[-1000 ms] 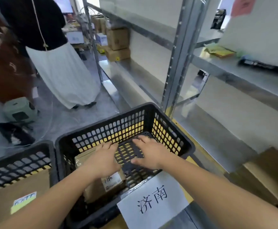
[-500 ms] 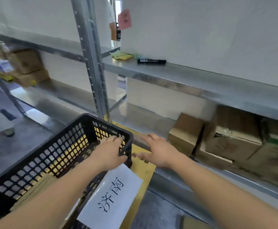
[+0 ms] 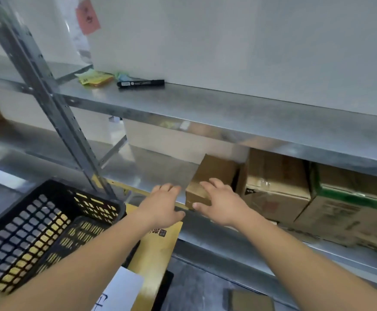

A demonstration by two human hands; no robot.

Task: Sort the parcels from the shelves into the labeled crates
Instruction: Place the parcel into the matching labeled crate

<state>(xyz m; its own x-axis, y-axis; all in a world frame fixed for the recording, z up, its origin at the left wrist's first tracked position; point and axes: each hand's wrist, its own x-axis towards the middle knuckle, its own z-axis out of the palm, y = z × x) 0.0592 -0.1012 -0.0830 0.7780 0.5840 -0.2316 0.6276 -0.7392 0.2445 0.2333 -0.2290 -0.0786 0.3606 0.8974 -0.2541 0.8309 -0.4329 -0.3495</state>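
Brown cardboard parcel (image 3: 214, 176), small, sits at the front edge of the lower steel shelf (image 3: 151, 167), leftmost in a row of boxes. Right hand (image 3: 222, 204) lies over its near top corner, fingers spread and nearly straight, thumb down along the front face; touching, not wrapped round it. Left hand (image 3: 164, 206) is just left of the parcel at the shelf's front lip, fingers loosely extended, holding nothing; cannot tell whether it touches the box side. Next right along the shelf: a larger taped carton (image 3: 275, 182), then a carton with green tape (image 3: 349, 198), both close together. Black mesh crate (image 3: 26, 223) is at lower left, near the upright post (image 3: 48, 104), with a white paper label (image 3: 120, 290) at its near side, print mostly cut off. A yellow-brown flat panel (image 3: 158, 250) lies between crate and shelf edge. Upper shelf (image 3: 227, 108) carries a black marker (image 3: 140, 83) and yellow sticky notes (image 3: 95, 78) near its left back corner. Pink note (image 3: 87, 17) stuck on the wall above.
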